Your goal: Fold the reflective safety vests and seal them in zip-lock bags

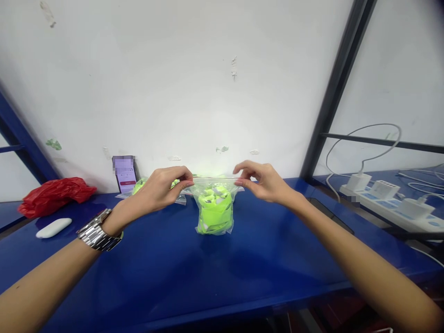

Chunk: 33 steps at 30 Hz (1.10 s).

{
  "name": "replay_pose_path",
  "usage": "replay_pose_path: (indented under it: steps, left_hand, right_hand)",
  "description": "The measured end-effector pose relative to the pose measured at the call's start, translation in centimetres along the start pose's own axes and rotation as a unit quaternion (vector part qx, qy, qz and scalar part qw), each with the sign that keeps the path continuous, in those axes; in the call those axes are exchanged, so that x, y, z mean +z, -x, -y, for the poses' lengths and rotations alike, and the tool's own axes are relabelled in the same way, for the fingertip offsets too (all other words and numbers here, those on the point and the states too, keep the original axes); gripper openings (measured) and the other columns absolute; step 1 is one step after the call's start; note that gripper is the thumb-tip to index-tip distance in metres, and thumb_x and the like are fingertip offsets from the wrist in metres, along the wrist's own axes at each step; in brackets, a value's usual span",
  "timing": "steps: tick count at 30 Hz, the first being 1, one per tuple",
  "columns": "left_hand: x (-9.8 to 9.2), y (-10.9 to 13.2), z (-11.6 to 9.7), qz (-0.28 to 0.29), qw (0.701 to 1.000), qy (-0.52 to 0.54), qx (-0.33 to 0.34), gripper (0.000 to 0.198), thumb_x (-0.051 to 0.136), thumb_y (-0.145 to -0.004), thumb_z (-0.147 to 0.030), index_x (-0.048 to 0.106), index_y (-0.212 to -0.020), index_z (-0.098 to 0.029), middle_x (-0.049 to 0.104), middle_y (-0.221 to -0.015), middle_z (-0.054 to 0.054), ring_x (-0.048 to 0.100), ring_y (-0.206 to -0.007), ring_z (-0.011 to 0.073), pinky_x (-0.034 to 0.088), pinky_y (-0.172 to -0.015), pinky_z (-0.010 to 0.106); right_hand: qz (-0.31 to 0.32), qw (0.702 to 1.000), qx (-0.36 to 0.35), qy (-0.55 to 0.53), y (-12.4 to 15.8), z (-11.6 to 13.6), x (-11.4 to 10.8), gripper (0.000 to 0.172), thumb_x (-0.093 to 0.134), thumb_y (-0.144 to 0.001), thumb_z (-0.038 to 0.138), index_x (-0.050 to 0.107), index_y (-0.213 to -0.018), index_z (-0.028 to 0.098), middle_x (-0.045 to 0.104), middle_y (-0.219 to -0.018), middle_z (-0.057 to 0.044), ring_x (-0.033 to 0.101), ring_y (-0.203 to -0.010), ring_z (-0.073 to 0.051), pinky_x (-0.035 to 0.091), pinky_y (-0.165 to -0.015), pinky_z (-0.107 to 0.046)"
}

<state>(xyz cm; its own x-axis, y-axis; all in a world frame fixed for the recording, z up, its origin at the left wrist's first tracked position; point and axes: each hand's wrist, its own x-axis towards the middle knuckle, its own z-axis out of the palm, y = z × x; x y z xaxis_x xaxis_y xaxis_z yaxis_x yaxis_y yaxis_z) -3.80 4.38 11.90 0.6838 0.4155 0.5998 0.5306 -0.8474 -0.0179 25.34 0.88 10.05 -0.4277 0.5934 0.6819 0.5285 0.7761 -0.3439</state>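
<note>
A clear zip bag [215,208] with bright yellow-green items inside is held upright above the blue table [166,277]. My left hand [169,185] pinches the top left corner of the bag between thumb and fingers. At the top right corner, my right hand [258,181] grips the bag's edge with thumb and index finger. The bag's top edge is stretched straight between both hands. Behind it lie more clear bags with yellow-green contents [139,186], partly hidden by my left hand and the held bag.
A phone [125,175] leans on the wall at the back left. Farther left are a red plastic bag [57,196] and a white oval object [54,228]. On the right are a dark flat device [329,213] and a power strip [391,203] with chargers and cables.
</note>
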Motion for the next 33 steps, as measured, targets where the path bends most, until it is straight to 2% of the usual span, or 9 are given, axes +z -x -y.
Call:
replay_pose_path:
  steps: [3,6,12,16,21,27,30,33]
  left_hand:
    - [0.2,0.2,-0.1,-0.033,0.999,-0.002,0.003,0.009,0.051,-0.092,-0.027,0.056,-0.091,-0.020,0.065,-0.080,0.000,0.059,-0.066,0.0114,0.044,-0.062,0.023]
    - [0.5,0.4,0.0,-0.057,0.998,-0.008,0.002,0.006,0.054,-0.091,-0.025,0.053,-0.093,-0.020,0.063,-0.078,-0.001,0.059,-0.065,0.0106,0.044,-0.061,0.022]
    - [1.3,0.9,0.5,-0.082,0.996,0.036,0.021,0.021,0.054,-0.090,-0.019,0.042,-0.107,-0.023,0.062,-0.083,0.000,0.063,-0.072,0.0120,0.048,-0.063,0.023]
    - [1.5,1.0,0.4,-0.086,0.996,0.034,0.015,0.023,0.051,-0.089,-0.017,0.038,-0.106,-0.024,0.060,-0.084,0.000,0.060,-0.068,0.0113,0.047,-0.059,0.023]
    - [1.0,1.1,-0.2,-0.025,0.996,0.071,-0.042,0.023,0.052,-0.089,-0.022,0.040,-0.109,-0.022,0.062,-0.083,0.001,0.062,-0.074,0.0136,0.049,-0.064,0.025]
    - [0.6,1.0,-1.0,0.063,0.992,0.096,-0.055,0.023,0.048,-0.093,-0.029,0.054,-0.114,-0.019,0.064,-0.082,0.002,0.062,-0.074,0.0139,0.048,-0.066,0.026]
    - [0.3,0.8,-1.3,0.090,0.991,0.093,-0.035,0.020,0.050,-0.093,-0.032,0.062,-0.103,-0.020,0.064,-0.081,0.001,0.059,-0.071,0.0128,0.045,-0.063,0.024]
    - [0.2,0.6,-1.5,0.101,0.991,0.081,-0.014,0.020,0.049,-0.094,-0.033,0.063,-0.091,-0.019,0.063,-0.078,0.001,0.057,-0.068,0.0121,0.043,-0.061,0.024]
  right_hand:
    - [-0.011,1.000,0.004,-0.017,0.1,-0.2,0.1,0.021,0.060,-0.085,0.018,0.056,-0.106,0.021,0.060,-0.064,0.003,0.055,-0.060,-0.012,0.042,-0.059,-0.025]
    - [-0.006,1.000,0.002,-0.023,0.2,-0.4,0.1,0.021,0.059,-0.086,0.018,0.054,-0.106,0.021,0.058,-0.063,0.004,0.054,-0.059,-0.012,0.042,-0.058,-0.025]
    - [-0.014,0.999,0.009,-0.052,0.2,0.1,0.5,0.024,0.062,-0.081,0.015,0.048,-0.100,0.021,0.059,-0.065,0.003,0.054,-0.061,-0.012,0.038,-0.055,-0.025]
    - [-0.034,0.996,0.008,-0.083,0.1,0.3,0.8,0.025,0.062,-0.079,0.013,0.043,-0.093,0.022,0.057,-0.065,0.004,0.054,-0.062,-0.012,0.039,-0.057,-0.025]
    - [0.006,0.996,0.017,-0.083,0.4,0.1,1.0,0.016,0.061,-0.081,0.016,0.051,-0.094,0.019,0.056,-0.069,0.002,0.053,-0.064,-0.012,0.042,-0.061,-0.026]
    - [0.053,0.996,0.041,-0.055,0.5,0.5,1.1,0.014,0.058,-0.085,0.021,0.064,-0.096,0.015,0.057,-0.065,0.001,0.051,-0.060,-0.011,0.041,-0.058,-0.025]
    - [0.066,0.996,0.040,-0.045,0.2,0.9,0.9,0.013,0.060,-0.086,0.025,0.067,-0.088,0.015,0.062,-0.068,-0.001,0.053,-0.061,-0.011,0.041,-0.058,-0.025]
    - [0.079,0.996,0.028,-0.037,-0.1,1.1,0.7,0.013,0.059,-0.087,0.026,0.067,-0.085,0.015,0.064,-0.071,-0.003,0.053,-0.062,-0.012,0.039,-0.058,-0.025]
